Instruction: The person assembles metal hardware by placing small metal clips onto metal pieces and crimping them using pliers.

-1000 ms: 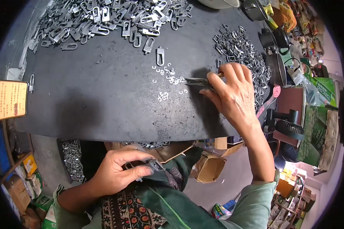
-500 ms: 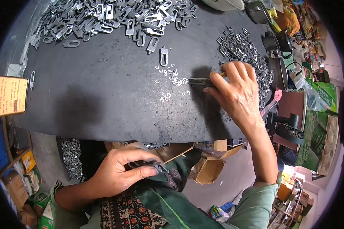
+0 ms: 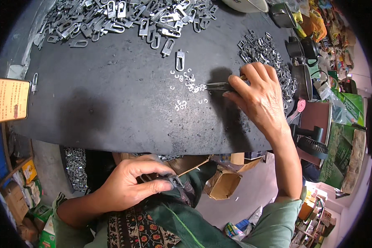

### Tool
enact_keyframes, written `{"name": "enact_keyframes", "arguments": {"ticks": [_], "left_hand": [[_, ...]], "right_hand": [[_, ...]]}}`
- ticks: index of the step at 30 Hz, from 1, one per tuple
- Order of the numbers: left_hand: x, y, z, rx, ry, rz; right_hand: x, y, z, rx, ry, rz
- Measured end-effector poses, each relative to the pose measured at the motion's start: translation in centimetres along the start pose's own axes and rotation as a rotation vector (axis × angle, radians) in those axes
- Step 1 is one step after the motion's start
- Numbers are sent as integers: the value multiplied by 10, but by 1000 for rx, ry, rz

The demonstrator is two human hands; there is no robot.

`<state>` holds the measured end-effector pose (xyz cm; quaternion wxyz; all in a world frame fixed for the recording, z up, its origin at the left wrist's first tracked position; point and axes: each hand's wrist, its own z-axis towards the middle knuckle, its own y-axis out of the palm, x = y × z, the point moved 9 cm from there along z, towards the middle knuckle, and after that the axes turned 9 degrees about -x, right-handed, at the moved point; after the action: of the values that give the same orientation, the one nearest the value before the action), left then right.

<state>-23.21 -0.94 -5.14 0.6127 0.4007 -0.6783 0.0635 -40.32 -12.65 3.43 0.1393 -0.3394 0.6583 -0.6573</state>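
Observation:
Over the table's right side, my right hand (image 3: 256,93) is closed on a pair of needle-nose pliers (image 3: 220,86), dark and pointing left. Their tips are at the edge of a cluster of small silvery C-shaped clips (image 3: 192,87); whether a clip is between them is too small to tell. A smaller group of clips (image 3: 180,105) lies nearer to me. Below the table's front edge, my left hand (image 3: 134,182) pinches a grey metal loop piece (image 3: 175,180) between thumb and fingers, its end sticking out to the right. One similar loop piece (image 3: 180,60) lies just beyond the clips.
Many loop pieces (image 3: 153,20) are heaped at the table's far side. Smaller dark metal parts (image 3: 262,51) are piled at the right, near pots (image 3: 304,78) and a small fan (image 3: 312,144). A phone (image 3: 8,101) stands at the left edge; an open cardboard box (image 3: 224,184) is below.
The view has shifted slightly. My right hand keeps the pliers at the clips, nearly still. The loop piece in my left hand has turned a little, showing its end more clearly.

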Motion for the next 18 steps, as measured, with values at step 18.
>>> {"name": "enact_keyframes", "arguments": {"ticks": [18], "left_hand": [[-9, -15, 9, 99, -71, -272]], "right_hand": [[-75, -29, -23, 15, -243, 488]]}}
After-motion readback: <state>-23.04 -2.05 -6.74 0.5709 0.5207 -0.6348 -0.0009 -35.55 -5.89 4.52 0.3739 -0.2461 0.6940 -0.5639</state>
